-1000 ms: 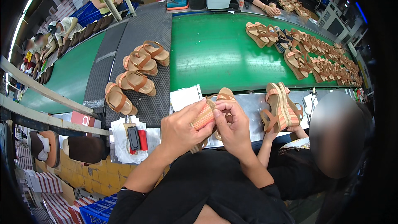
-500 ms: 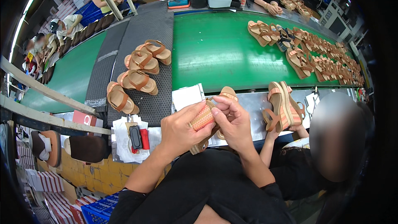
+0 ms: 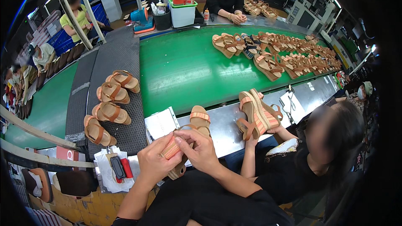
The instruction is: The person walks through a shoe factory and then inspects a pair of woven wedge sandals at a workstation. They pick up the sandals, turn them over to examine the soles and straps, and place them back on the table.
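Low over the near metal bench, my left hand (image 3: 154, 158) grips a wedge sandal with an orange-striped woven upper (image 3: 171, 148). My right hand (image 3: 200, 150) closes on the same sandal from the other side, its thumb and fingertips pinching at the edge of the striped part. Both hands cover much of this sandal, so its straps are mostly hidden. Just beyond my right hand rests another striped sandal (image 3: 200, 116) with a brown strap. White papers (image 3: 161, 123) lie beside it on the left.
A co-worker (image 3: 276, 163) at my right holds a pair of wedge sandals (image 3: 254, 115). Several sandals (image 3: 112, 92) stand on the black mat; rows of others (image 3: 289, 60) line the green conveyor belt (image 3: 180, 67). Another person (image 3: 225, 2) sits across. Black and red tools (image 3: 121, 167) lie left.
The view has swung right, so the surroundings appear farther left. Both hands stay on the sandal, and more of the sandal beyond them shows.
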